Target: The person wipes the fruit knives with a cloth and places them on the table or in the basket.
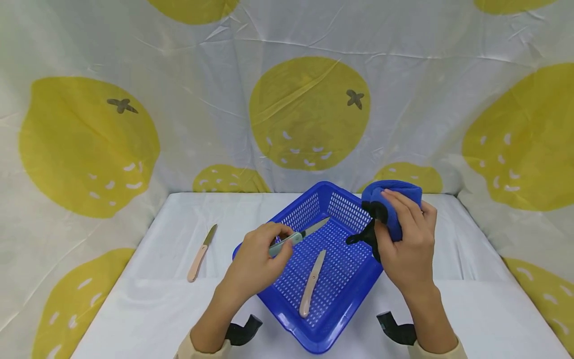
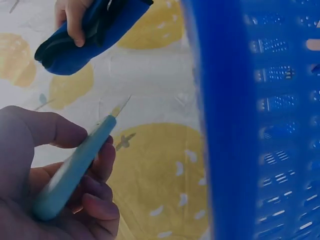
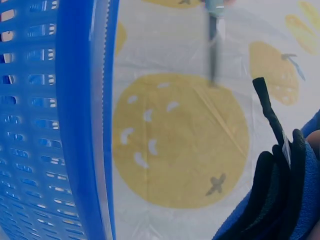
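Observation:
My left hand (image 1: 257, 259) grips a knife by its light green handle (image 2: 75, 170), above the left side of a blue plastic basket (image 1: 323, 344). The knife's blade (image 1: 316, 227) points up and to the right, toward the other hand. With my right hand (image 1: 410, 244) I hold a folded blue cloth (image 1: 394, 192) with black edging and a dangling black strap, over the basket's right rim. Inside the basket lies a knife with a pale pink handle (image 1: 307, 296). In the right wrist view the green-handled knife (image 3: 213, 45) appears blurred at the top.
Left of the basket, another pink-handled knife (image 1: 198, 264) lies on the white table cover (image 1: 152, 299), blade pointing away. A lemon-print curtain (image 1: 202, 99) hangs behind and at both sides. Black curved wrist mounts (image 1: 244, 330) stick out near both sleeves.

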A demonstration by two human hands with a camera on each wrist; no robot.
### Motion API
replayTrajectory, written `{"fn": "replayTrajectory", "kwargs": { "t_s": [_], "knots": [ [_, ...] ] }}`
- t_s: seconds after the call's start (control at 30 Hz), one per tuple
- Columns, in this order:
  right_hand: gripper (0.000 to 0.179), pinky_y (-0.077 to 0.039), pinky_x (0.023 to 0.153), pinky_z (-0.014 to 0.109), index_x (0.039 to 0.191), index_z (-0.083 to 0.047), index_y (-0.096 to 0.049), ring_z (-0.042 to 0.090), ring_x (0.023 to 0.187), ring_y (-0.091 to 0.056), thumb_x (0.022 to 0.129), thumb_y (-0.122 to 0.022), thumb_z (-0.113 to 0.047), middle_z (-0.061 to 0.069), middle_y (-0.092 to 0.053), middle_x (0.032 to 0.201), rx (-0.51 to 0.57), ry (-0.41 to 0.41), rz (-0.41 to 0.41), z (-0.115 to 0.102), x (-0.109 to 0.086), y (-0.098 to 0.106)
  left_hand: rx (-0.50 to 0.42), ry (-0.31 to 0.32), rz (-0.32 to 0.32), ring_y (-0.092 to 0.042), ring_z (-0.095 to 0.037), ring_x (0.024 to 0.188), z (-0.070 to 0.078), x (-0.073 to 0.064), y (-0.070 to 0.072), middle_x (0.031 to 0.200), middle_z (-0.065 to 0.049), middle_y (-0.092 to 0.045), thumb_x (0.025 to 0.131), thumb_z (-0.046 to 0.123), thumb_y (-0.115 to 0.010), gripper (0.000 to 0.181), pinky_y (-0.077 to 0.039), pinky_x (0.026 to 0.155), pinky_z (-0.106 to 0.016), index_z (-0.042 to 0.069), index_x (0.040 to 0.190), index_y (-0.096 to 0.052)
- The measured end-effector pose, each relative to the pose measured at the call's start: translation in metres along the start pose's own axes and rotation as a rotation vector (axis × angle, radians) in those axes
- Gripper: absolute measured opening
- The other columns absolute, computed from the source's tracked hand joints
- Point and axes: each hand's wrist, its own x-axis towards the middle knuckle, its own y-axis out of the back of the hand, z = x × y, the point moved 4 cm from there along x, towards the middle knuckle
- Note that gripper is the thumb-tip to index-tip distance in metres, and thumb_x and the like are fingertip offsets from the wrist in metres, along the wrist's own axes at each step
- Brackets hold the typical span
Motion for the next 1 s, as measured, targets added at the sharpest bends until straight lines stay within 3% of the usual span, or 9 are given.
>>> {"fn": "replayTrajectory", "kwargs": {
  "t_s": [0.17,0.37,0.53,0.67,0.8,1.0],
  "knots": [
    [0.041,-0.031,0.105,0.036,0.128,0.000,-0.069,0.046,0.128,-0.048,0.087,-0.066,-0.005,0.018,-0.068,0.131,0.027,0.000,-0.042,-0.001,-0.001,-0.004,0.048,0.047,0.014,-0.062,-0.009,0.085,-0.008,0.002,-0.004,0.103,0.003,-0.069,0.097,0.016,-0.065,0.019,-0.056,0.071,-0.025,0.011,0.114,-0.074],
    [0.042,-0.032,0.105,0.036,0.129,-0.002,-0.069,0.045,0.129,-0.049,0.087,-0.067,-0.004,0.017,-0.068,0.132,0.037,0.009,-0.073,-0.003,-0.003,-0.007,0.132,0.076,-0.026,-0.063,-0.018,0.117,-0.013,0.001,-0.007,0.125,0.000,-0.068,0.099,0.036,-0.068,0.038,-0.055,0.098,-0.042,0.017,0.131,-0.068],
    [0.042,-0.033,0.105,0.034,0.129,-0.003,-0.070,0.044,0.128,-0.048,0.087,-0.069,-0.004,0.015,-0.068,0.133,0.039,0.003,-0.078,-0.004,-0.003,-0.006,0.331,0.026,-0.080,-0.045,-0.027,0.146,-0.012,0.000,-0.009,0.155,0.002,-0.052,0.092,0.072,-0.058,0.069,-0.036,0.117,-0.060,0.031,0.148,-0.056],
    [0.044,-0.034,0.104,0.032,0.130,-0.003,-0.070,0.043,0.127,-0.048,0.086,-0.069,-0.002,0.015,-0.068,0.134,0.037,-0.004,-0.079,-0.004,-0.004,-0.005,0.486,-0.031,-0.132,-0.027,-0.029,0.157,-0.012,0.000,-0.011,0.168,0.006,-0.034,0.086,0.086,-0.046,0.082,-0.016,0.123,-0.068,0.040,0.154,-0.046],
    [0.043,-0.033,0.104,0.034,0.130,-0.003,-0.069,0.044,0.128,-0.048,0.087,-0.068,-0.003,0.016,-0.068,0.133,0.039,0.003,-0.076,-0.003,-0.003,-0.004,0.544,-0.049,-0.170,-0.013,-0.027,0.161,-0.014,-0.001,-0.013,0.171,0.011,-0.022,0.083,0.089,-0.046,0.087,0.000,0.122,-0.072,0.046,0.157,-0.035],
    [0.043,-0.032,0.105,0.037,0.129,-0.003,-0.070,0.043,0.129,-0.049,0.086,-0.068,-0.002,0.016,-0.068,0.133,0.038,-0.002,-0.076,-0.002,-0.005,-0.003,0.566,-0.032,-0.172,-0.007,-0.027,0.162,-0.022,-0.003,-0.008,0.171,0.012,-0.019,0.078,0.092,-0.048,0.094,0.007,0.120,-0.074,0.047,0.159,-0.029]
  ]
}}
